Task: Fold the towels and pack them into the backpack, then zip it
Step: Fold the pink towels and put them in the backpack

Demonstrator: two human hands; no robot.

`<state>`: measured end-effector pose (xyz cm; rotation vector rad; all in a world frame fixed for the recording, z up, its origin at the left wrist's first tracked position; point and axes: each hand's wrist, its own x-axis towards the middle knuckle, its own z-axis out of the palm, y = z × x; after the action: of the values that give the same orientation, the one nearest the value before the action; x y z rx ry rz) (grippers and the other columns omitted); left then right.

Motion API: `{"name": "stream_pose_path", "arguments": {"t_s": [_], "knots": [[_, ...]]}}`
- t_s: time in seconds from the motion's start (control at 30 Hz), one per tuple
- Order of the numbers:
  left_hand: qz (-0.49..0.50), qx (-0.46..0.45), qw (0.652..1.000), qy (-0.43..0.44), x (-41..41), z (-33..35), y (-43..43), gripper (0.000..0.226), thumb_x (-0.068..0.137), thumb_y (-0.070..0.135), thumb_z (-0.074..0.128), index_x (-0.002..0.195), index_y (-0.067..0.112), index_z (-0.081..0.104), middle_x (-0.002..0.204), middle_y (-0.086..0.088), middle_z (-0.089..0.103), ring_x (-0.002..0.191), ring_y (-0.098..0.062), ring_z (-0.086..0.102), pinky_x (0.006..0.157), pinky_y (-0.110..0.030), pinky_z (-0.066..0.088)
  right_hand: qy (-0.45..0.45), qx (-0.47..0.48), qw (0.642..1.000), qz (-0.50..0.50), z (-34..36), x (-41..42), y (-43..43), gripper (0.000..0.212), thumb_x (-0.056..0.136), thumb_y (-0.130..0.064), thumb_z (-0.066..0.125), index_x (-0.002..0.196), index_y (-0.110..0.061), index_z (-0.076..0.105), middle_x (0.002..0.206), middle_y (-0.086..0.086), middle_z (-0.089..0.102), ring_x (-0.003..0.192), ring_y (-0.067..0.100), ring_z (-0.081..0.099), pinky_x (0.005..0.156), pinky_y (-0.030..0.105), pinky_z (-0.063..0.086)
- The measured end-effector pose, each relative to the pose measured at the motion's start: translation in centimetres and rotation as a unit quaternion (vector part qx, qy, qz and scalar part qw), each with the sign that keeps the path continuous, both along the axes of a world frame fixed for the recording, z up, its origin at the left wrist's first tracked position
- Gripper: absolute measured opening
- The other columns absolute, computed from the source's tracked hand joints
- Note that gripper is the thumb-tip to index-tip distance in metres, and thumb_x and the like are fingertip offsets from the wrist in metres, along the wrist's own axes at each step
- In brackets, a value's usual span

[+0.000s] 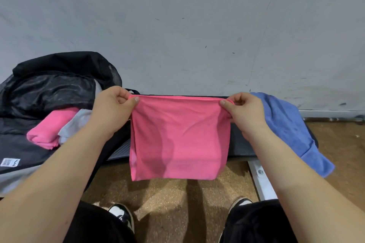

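A pink towel [178,138] hangs doubled over in the air in front of me. My left hand [112,108] pinches its top left corner and my right hand [245,112] pinches its top right corner. To the left lies the open black backpack [51,87]. A folded pink towel [49,130] and a pale grey towel [77,124] rest in its opening. A blue towel [290,130] is draped over the right end of the black bench [241,144].
A grey scuffed wall [177,25] stands right behind the bench. Below is brown speckled floor [167,193], with my two shoes and black trousers at the bottom. A white metal bench leg [258,177] runs down at the right.
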<state>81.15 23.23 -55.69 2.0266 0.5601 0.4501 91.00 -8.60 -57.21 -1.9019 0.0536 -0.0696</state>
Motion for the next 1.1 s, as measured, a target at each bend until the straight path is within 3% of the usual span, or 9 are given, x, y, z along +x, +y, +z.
{"name": "stream_pose_path", "arguments": {"t_s": [0.2,0.37,0.43,0.53,0.63,0.77,0.83,0.93,1.1], "knots": [[0.016,-0.025,0.999,0.015,1.5,-2.9,0.4,0.012,0.090,0.018,0.080,0.081,0.018,0.071,0.073,-0.008,0.071,0.063,-0.020,0.063,0.062,-0.033,0.057,0.027,-0.028,0.999,-0.030,-1.1,1.8,0.7,0.011,0.087,-0.014,0.081,0.080,-0.014,0.071,0.060,0.005,0.065,0.045,0.018,0.056,0.045,0.027,0.047],[-0.017,0.022,0.999,0.022,5.6,-3.8,-0.7,0.005,0.087,0.024,0.078,0.083,0.022,0.077,0.072,0.002,0.075,0.076,-0.027,0.075,0.080,-0.038,0.061,-0.010,-0.157,0.986,-0.053,-2.6,3.9,1.7,0.007,0.088,-0.015,0.073,0.083,-0.019,0.075,0.074,-0.005,0.070,0.072,0.018,0.065,0.064,0.026,0.046],[-0.013,0.077,0.996,0.033,6.7,-4.1,-1.8,0.005,0.091,0.021,0.075,0.092,0.019,0.079,0.083,0.004,0.076,0.087,-0.022,0.073,0.087,-0.034,0.056,-0.020,-0.172,0.983,-0.065,-3.3,4.8,2.1,0.015,0.090,-0.009,0.067,0.099,-0.014,0.078,0.086,0.000,0.074,0.088,0.021,0.069,0.074,0.024,0.044],[-0.016,0.034,0.998,0.054,8.3,-4.7,-2.5,0.027,0.095,0.019,0.071,0.121,0.013,0.074,0.111,0.000,0.073,0.112,-0.022,0.069,0.102,-0.033,0.051,0.000,-0.150,0.988,-0.040,-4.0,6.1,2.9,0.034,0.094,-0.007,0.063,0.127,-0.011,0.071,0.116,0.007,0.075,0.110,0.022,0.069,0.091,0.024,0.047],[-0.055,0.008,0.992,0.116,8.8,-5.3,-2.0,0.054,0.095,0.020,0.071,0.147,0.015,0.056,0.133,0.003,0.060,0.126,-0.018,0.057,0.103,-0.028,0.041,0.018,-0.145,0.989,0.017,-4.4,6.5,3.3,0.049,0.095,-0.010,0.064,0.143,-0.014,0.058,0.132,0.008,0.066,0.106,0.018,0.064,0.094,0.027,0.048],[-0.077,0.096,0.982,0.143,6.5,-4.6,-1.1,0.015,0.089,0.025,0.073,0.099,0.014,0.074,0.089,0.001,0.076,0.085,-0.025,0.073,0.085,-0.039,0.062,0.041,-0.200,0.978,0.035,-4.1,5.6,1.9,0.026,0.090,-0.023,0.075,0.114,-0.015,0.069,0.106,0.005,0.071,0.090,0.024,0.067,0.082,0.033,0.054],[-0.119,0.151,0.957,0.216,4.4,-3.9,-1.1,0.033,0.087,0.039,0.074,0.079,0.007,0.072,0.063,-0.006,0.074,0.059,-0.025,0.071,0.064,-0.042,0.064,0.080,-0.280,0.954,0.070,-3.8,4.2,0.5,0.024,0.088,-0.034,0.076,0.091,-0.012,0.066,0.085,0.007,0.072,0.072,0.027,0.067,0.066,0.035,0.054],[-0.173,0.232,0.903,0.316,1.0,-3.5,-1.1,0.056,0.079,0.059,0.077,0.071,0.004,0.072,0.058,-0.008,0.071,0.051,-0.020,0.066,0.057,-0.037,0.057,0.180,-0.371,0.903,0.122,-3.2,1.3,-2.1,0.045,0.090,-0.045,0.071,0.070,-0.008,0.056,0.058,0.010,0.064,0.043,0.025,0.058,0.051,0.035,0.055],[-0.204,0.173,0.903,0.335,-3.1,-5.5,-1.7,0.041,0.075,0.050,0.085,0.071,0.012,0.070,0.062,0.003,0.069,0.062,-0.013,0.066,0.061,-0.029,0.050,0.278,-0.362,0.873,0.170,-3.0,-3.3,-4.9,0.054,0.091,-0.046,0.073,0.057,-0.009,0.053,0.047,0.016,0.056,0.037,0.026,0.052,0.048,0.033,0.052]]}}
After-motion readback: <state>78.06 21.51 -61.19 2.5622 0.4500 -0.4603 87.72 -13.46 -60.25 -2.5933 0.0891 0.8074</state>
